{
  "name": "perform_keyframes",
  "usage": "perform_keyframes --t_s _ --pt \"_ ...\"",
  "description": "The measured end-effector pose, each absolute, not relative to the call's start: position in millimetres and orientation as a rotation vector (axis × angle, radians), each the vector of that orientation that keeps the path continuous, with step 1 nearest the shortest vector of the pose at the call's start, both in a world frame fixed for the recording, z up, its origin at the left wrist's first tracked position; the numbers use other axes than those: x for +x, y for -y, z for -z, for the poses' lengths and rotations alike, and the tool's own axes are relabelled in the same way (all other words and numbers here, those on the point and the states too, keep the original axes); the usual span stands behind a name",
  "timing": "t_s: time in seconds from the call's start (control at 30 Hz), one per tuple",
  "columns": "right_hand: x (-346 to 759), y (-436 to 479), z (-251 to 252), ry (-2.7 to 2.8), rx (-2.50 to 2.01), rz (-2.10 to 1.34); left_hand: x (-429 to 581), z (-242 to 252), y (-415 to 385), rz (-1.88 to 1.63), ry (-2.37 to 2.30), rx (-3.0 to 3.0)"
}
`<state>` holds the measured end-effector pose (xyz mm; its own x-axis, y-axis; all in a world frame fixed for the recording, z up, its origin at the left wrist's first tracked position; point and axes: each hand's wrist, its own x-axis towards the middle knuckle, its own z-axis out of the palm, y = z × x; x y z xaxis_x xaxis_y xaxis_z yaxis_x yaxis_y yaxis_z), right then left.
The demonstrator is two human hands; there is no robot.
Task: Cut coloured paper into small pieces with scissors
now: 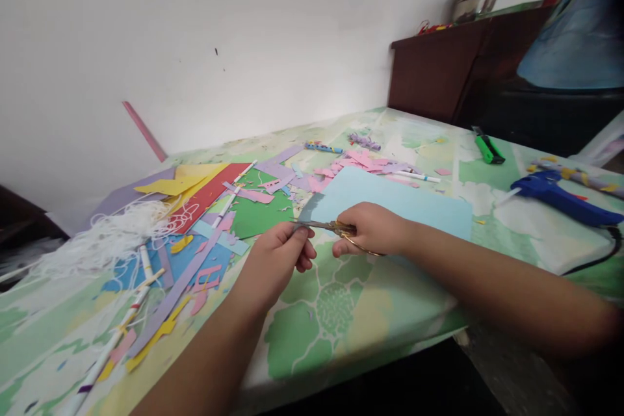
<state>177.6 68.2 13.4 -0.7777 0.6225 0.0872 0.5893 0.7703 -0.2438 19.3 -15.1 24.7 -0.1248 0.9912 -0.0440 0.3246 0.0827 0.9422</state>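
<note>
My right hand (370, 226) is closed round the gold handles of a small pair of scissors (324, 225), with the blades pointing left. Thumb and fingers pinched, my left hand (280, 250) meets the blade tips; whatever it holds there is too small or hidden to make out. A light blue sheet of paper (414, 201) lies on the table just behind and under my right hand. Left of my hands are a green sheet (260, 205), a red sheet (214, 192) and scattered paper strips (180, 299).
A heap of white string (112, 237) lies at the left. On the right are a blue glue gun (565, 198) with a black cord and a green box cutter (489, 148). Pink scraps (351, 162) lie towards the wall. A dark cabinet (433, 71) stands behind.
</note>
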Motion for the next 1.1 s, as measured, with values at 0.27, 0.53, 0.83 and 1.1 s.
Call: perform_keyframes --t_s 0.27,0.53,0.83,1.1 --pt "179.6 -70.3 -10.9 2.877 -0.886 -0.306 21.2 -23.6 13.7 -1.054 -1.572 1.369" --pt "179.8 -71.0 -8.9 2.871 -0.89 -0.336 20.4 -24.7 14.8 -1.115 -1.581 1.319" --pt "176.1 -62.5 -8.1 2.808 -0.951 -0.21 26.0 -26.5 18.7 -1.047 -1.63 1.369" --pt "174.3 -64.2 -7.2 2.8 -1.023 -0.213 25.4 -28.5 17.6 -1.067 -1.551 1.24"
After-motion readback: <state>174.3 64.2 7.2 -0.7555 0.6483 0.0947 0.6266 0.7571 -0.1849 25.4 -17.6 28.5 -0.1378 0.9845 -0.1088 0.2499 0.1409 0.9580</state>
